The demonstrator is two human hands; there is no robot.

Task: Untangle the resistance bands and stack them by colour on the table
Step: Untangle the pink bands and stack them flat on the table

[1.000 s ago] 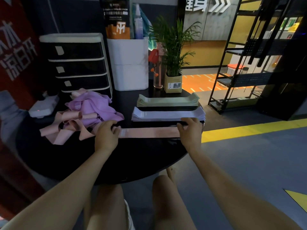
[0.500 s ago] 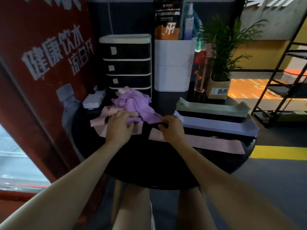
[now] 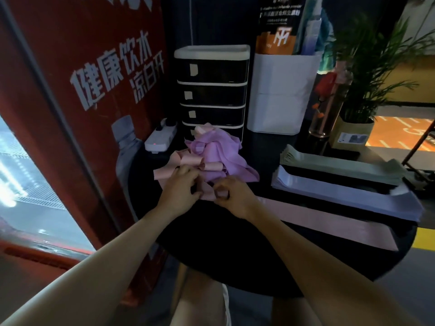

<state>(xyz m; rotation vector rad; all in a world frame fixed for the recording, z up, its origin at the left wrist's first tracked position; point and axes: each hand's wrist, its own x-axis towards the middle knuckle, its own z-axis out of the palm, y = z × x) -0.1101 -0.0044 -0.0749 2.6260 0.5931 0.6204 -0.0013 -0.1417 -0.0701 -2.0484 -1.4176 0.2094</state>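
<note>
A tangled heap of purple bands [image 3: 217,156] and curled pink bands [image 3: 188,161] lies at the left of the round black table [image 3: 211,236]. My left hand [image 3: 180,188] and my right hand [image 3: 231,196] are at the heap's near edge, fingers curled and pinching a pink band [image 3: 207,192] between them. To the right lie three flat rows: a green stack [image 3: 341,162] farthest, a pale lilac stack [image 3: 348,194] in the middle, and a single flat pink band [image 3: 329,222] nearest me.
Behind the heap stand a black drawer unit [image 3: 211,90], a white power strip [image 3: 160,140] and a white bin [image 3: 280,92]. A glass bottle [image 3: 327,109] and a potted plant [image 3: 357,109] sit at the back right. A red sign panel [image 3: 82,90] borders the left.
Both hands left the flat pink band on the table, moved left to the tangled heap and took hold of a pink band there. My view swung left.
</note>
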